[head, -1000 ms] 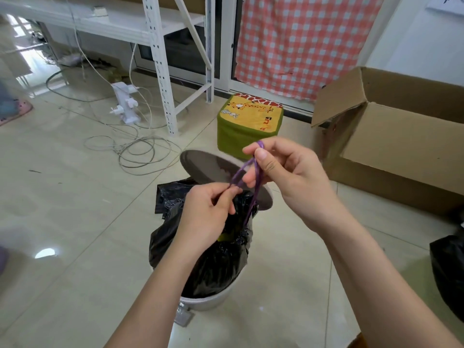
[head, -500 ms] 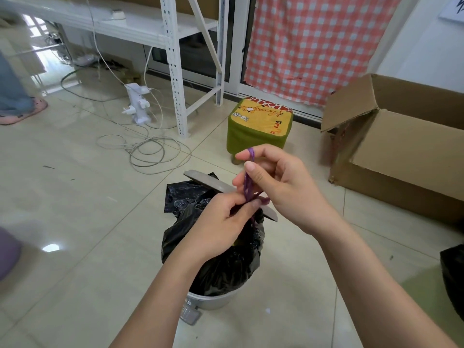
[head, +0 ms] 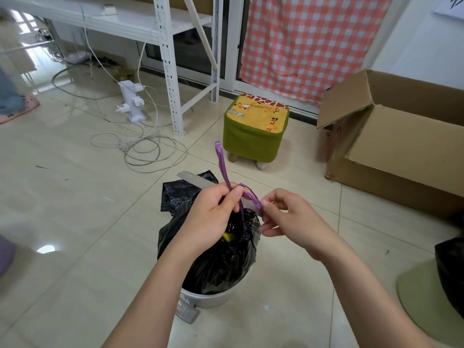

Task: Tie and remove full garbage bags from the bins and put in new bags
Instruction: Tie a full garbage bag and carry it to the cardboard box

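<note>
A full black garbage bag point(head: 221, 262) bulges out of a small grey pedal bin point(head: 211, 298) on the tiled floor. The bin's lid point(head: 200, 182) stands raised behind the bag. Purple drawstrings point(head: 222, 164) come out of the gathered bag neck. My left hand point(head: 213, 217) grips the neck and one string, whose free end sticks up above my fist. My right hand point(head: 288, 217) pinches the other purple string loop just to the right, pulled short between the two hands. Something yellow shows inside the bag mouth.
A green and yellow stool point(head: 256, 129) stands behind the bin. An open cardboard box point(head: 401, 151) is at the right. Another black bag point(head: 452, 272) sits at the right edge. Loose cables point(head: 145, 149) and a white shelf leg point(head: 173, 96) lie left. A person's foot point(head: 17, 109) is far left.
My right hand has come down from above the bag to the right side of my left hand. One purple string end now sticks up free. The view has shifted slightly.
</note>
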`<control>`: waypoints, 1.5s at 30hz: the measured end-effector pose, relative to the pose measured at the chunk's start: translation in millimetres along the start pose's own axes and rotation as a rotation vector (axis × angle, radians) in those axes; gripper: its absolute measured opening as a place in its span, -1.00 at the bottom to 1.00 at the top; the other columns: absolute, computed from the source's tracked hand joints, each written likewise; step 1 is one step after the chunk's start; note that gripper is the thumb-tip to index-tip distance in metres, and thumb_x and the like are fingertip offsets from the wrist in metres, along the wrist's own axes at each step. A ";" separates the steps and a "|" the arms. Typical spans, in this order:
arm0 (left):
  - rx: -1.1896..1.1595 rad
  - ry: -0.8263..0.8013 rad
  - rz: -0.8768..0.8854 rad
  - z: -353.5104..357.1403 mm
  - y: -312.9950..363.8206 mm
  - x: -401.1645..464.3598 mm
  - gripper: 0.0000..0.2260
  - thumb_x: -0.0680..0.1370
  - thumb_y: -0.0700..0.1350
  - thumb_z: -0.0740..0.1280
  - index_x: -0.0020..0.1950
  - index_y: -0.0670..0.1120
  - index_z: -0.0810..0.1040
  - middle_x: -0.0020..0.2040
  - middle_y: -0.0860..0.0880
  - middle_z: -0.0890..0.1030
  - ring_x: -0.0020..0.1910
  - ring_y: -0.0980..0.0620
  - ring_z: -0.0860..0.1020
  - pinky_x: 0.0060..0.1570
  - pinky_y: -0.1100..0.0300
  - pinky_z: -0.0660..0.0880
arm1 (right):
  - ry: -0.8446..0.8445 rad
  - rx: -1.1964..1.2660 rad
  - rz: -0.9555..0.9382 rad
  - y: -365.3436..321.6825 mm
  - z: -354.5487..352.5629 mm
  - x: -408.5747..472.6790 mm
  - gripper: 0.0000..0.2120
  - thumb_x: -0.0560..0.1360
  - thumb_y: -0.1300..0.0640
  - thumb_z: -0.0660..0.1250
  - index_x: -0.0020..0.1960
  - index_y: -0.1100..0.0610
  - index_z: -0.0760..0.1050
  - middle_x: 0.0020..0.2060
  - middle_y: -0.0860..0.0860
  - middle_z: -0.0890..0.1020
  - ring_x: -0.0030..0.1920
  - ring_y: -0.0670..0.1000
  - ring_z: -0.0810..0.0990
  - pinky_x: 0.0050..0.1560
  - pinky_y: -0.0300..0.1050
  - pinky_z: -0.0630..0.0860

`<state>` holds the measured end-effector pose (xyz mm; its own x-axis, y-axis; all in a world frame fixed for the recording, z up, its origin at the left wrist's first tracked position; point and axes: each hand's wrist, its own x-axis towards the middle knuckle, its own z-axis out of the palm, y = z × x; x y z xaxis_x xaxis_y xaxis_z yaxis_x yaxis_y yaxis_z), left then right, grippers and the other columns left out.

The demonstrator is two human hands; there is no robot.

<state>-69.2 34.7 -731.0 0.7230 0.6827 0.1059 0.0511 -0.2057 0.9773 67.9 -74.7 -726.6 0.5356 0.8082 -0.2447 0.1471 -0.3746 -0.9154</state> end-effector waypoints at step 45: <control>-0.236 -0.009 -0.143 -17.0 -8.8 5.4 -0.91 0.53 -0.16 0.40 -0.14 -0.08 0.70 -0.30 -0.08 0.67 -0.42 0.11 0.50 -0.42 0.33 0.44 | -0.245 0.149 -0.185 -10.8 -9.6 -0.6 -0.98 0.48 0.33 0.41 -0.12 0.26 0.62 -0.31 0.06 0.67 -0.30 -0.03 0.66 -0.21 -0.26 0.59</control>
<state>-77.5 52.1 -735.8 0.7259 0.6868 -0.0364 -0.0087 0.0621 0.9980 74.0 -75.5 -713.5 0.2928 0.9482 -0.1232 0.0907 -0.1558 -0.9836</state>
